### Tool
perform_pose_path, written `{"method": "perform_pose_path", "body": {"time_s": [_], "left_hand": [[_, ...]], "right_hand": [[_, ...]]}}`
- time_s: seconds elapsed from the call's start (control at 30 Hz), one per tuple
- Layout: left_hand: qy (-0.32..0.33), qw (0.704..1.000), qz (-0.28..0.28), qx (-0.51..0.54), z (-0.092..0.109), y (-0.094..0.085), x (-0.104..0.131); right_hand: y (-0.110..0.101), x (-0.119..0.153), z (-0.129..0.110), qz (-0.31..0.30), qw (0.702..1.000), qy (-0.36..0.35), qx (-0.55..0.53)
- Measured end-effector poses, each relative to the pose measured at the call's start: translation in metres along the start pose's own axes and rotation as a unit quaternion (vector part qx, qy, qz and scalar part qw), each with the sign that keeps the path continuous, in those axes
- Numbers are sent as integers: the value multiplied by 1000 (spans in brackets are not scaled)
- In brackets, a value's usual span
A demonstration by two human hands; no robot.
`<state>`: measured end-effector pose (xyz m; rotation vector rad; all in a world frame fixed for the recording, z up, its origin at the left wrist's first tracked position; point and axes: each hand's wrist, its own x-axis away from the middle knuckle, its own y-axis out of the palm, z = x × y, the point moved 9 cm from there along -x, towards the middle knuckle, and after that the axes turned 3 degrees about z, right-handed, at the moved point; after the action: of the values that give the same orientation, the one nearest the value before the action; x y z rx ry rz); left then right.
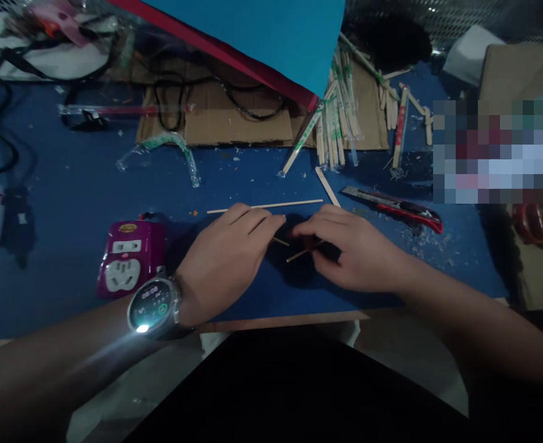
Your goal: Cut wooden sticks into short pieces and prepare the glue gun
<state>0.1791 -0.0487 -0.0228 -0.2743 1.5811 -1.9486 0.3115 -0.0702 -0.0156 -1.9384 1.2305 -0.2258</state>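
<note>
Forearms (474, 320) of the person enter from the two lower sides and slope inward, so that both hands meet near the middle, above the blue surface (234, 175). The left hand (234, 255) is turned with its back upward, the knuckles bent and the fingers lying close together, pointing to the right. Its thumb is hidden, and just below the index fingertip one short stick piece (281, 242) comes out; whether this grip presses on it, I cannot tell. On the left wrist sits a lit watch (154, 306).

The right hand (354, 249) faces it, the fingers curled to the left, with a dark gap between index finger and thumb. Among these fingers it pinches a thin stick piece (296, 255), whose free end slants down toward the left hand. The fingertips of both hands are near each other but apart.

Beyond the hands, a long thin stick (290, 203) lies across the surface, partly behind the left knuckles. A flat stick (327, 186) slants down to the right knuckles, and a red-and-black cutter (401, 209) lies to the right of it.
</note>
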Motion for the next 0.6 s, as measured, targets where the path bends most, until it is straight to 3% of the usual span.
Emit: {"method": "perform_pose_path", "body": {"time_s": [0.2,0.37,0.6], "left_hand": [[-14,1000,-9,8,-4,3,1],[-44,999,-10,14,-8,4,2],[-35,999,2,18,-9,3,4]], "right_hand": [[11,1,2,-49,999,4,6],[16,2,0,-58,998,-3,7],[15,3,0,-57,998,1,8]]}}
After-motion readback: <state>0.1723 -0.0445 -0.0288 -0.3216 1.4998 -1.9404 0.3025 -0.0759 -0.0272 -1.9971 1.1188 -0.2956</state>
